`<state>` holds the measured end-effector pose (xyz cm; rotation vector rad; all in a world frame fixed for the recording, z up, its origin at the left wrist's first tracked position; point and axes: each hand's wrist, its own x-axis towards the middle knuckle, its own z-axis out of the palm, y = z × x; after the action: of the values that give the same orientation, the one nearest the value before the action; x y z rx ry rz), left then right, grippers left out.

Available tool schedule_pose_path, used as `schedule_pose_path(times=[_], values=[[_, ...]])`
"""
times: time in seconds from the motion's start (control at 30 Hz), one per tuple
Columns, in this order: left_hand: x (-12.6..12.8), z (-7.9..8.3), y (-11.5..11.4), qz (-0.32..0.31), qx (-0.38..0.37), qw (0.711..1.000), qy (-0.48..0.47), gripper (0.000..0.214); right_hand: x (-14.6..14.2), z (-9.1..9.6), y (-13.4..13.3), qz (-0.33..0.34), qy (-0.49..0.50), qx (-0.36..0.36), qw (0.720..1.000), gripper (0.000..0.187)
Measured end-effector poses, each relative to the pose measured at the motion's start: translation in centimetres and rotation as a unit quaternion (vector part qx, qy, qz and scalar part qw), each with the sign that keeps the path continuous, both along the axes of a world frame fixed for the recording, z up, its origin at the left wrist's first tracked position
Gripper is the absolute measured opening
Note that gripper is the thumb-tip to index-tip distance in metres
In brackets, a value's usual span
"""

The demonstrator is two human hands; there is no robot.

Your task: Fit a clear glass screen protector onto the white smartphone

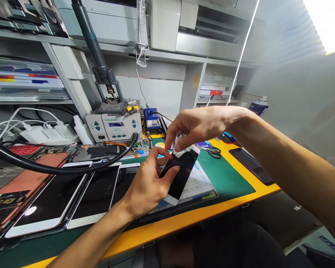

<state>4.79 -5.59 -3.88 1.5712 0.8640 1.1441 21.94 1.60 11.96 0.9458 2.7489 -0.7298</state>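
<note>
A white-framed smartphone (pixel 181 176) with a dark screen is tilted above the bench in my left hand (pixel 153 178). The thumb lies across its screen and the fingers wrap its left edge. From above, my right hand (pixel 194 128) pinches a small crumpled white wipe (pixel 180 147) against the upper part of the screen. The left index fingertip is close to the right fingers. Beneath the phone lies a flat pad with printed drawings (pixel 201 180) on a green mat (pixel 229 176).
Two white tablets (pixel 48 201) and an opened tablet with a copper-coloured panel (pixel 33 186) lie at left. A black hose (pixel 61 170) arches over them from the rework station (pixel 115 124). Scissors (pixel 214 152) and a dark phone (pixel 249 163) are at right.
</note>
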Motion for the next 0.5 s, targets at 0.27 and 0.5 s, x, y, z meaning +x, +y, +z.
schedule_pose_path(times=[0.27,0.5], values=[[0.17,0.13,0.1,0.005,0.005,1.0,-0.003,0.023,0.2,-0.54,0.2,0.004,0.035,0.009,0.999,0.03],[0.06,0.14,0.02,0.017,0.007,1.0,0.008,0.024,0.04,-0.51,-0.24,0.0,0.054,0.024,0.998,0.03]])
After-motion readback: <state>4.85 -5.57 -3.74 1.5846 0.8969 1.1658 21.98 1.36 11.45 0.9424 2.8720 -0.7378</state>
